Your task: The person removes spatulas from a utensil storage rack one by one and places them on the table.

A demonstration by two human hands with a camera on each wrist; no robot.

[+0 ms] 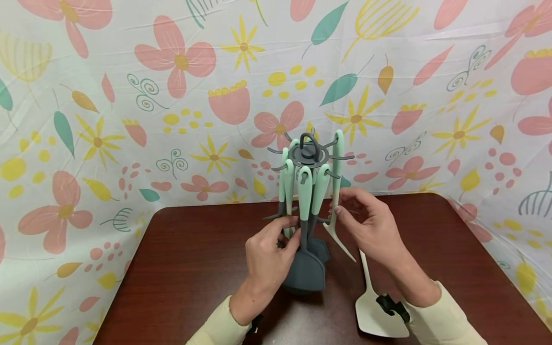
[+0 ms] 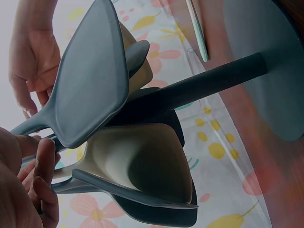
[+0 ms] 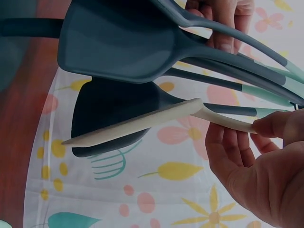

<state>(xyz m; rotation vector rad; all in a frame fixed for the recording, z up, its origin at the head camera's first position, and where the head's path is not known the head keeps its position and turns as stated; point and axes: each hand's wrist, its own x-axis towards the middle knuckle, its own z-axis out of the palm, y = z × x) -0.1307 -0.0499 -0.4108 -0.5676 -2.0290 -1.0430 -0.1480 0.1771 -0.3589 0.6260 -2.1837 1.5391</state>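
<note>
A grey rotating rack (image 1: 308, 153) holds several utensils with mint-green handles hung from its hooks. My right hand (image 1: 373, 225) pinches the pale shaft of a cream spatula (image 1: 340, 242) at the rack's right side. The handle of that spatula is up at a hook, and its thin blade slants outward (image 3: 133, 124). On the left, my left hand (image 1: 269, 258) has its fingers curled at the shaft of a cream ladle (image 2: 142, 159), close beside a grey turner (image 1: 306, 270). Utensils partly hide the left fingertips.
Another cream turner (image 1: 379, 316) lies on the dark red-brown table (image 1: 194, 268), right of the rack and partly under my right wrist. The rack's grey post (image 2: 213, 85) rises from a round base (image 2: 280, 104). A floral cloth (image 1: 181, 120) hangs behind the table.
</note>
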